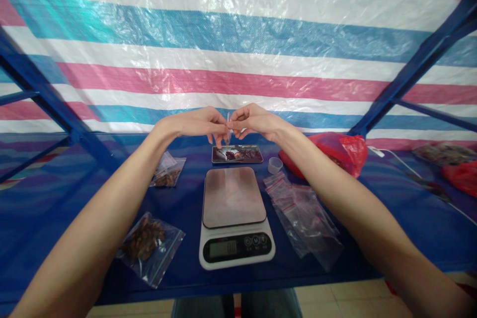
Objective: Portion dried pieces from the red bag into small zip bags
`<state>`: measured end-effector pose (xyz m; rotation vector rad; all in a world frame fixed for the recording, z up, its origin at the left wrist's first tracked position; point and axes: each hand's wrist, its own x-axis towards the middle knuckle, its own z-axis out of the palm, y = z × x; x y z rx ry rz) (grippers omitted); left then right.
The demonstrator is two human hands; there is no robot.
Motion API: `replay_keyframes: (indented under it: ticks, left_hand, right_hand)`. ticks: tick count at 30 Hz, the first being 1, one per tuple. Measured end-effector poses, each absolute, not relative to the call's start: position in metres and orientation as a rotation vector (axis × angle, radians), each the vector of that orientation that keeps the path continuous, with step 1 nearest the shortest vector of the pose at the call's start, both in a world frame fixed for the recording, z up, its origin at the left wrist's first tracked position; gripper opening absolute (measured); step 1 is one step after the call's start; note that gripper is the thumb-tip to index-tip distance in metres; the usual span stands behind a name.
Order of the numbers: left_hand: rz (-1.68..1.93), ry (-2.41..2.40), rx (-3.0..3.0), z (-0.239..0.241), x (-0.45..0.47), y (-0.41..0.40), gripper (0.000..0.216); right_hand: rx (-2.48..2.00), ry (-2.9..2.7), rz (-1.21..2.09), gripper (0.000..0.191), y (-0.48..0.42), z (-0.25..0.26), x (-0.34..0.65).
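My left hand (210,124) and my right hand (252,122) meet above the back of the table, fingers pinched together. Between them is a small clear plastic bag (228,135), seen nearly edge-on, with something darkish low in it that I cannot make out. Just below the hands lies a phone (244,154) with a lit screen. Nearer to me stands a kitchen scale (234,198) with a bare metal plate, its display reading about 0.0. Flat clear zip bags (303,218) lie to its right, and a small clear plastic cup (275,165) stands behind them.
Left of the scale lie a zip bag of brown dried pieces (145,241) and smaller filled bags (168,174). A red plastic bag (350,151) is behind my right forearm. A white cable (397,159) runs along the right. Blue metal posts (402,69) and striped sheeting (223,35) bound the table.
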<state>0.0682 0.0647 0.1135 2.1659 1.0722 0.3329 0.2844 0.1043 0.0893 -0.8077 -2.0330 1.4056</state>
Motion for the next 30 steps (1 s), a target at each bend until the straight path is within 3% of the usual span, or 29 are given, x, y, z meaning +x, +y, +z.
replay_keyframes:
  ticks: [8, 12, 30]
  left_hand:
    - [0.322, 1.127, 2.162, 0.1160, 0.0705, 0.0607, 0.032]
    - [0.310, 1.120, 2.181, 0.1148, 0.0699, 0.0623, 0.025]
    - [0.417, 1.221, 2.240, 0.1142, 0.0748, 0.0633, 0.033]
  right_hand:
    - [-0.799, -2.092, 1.388, 0.014, 0.1027, 0.0889, 0.2827]
    - [-0.721, -2.154, 1.340, 0.017, 0.1020, 0.0905, 0.2847]
    - [-0.691, -2.186, 1.153, 0.019, 0.0957, 0.0961, 0.2822]
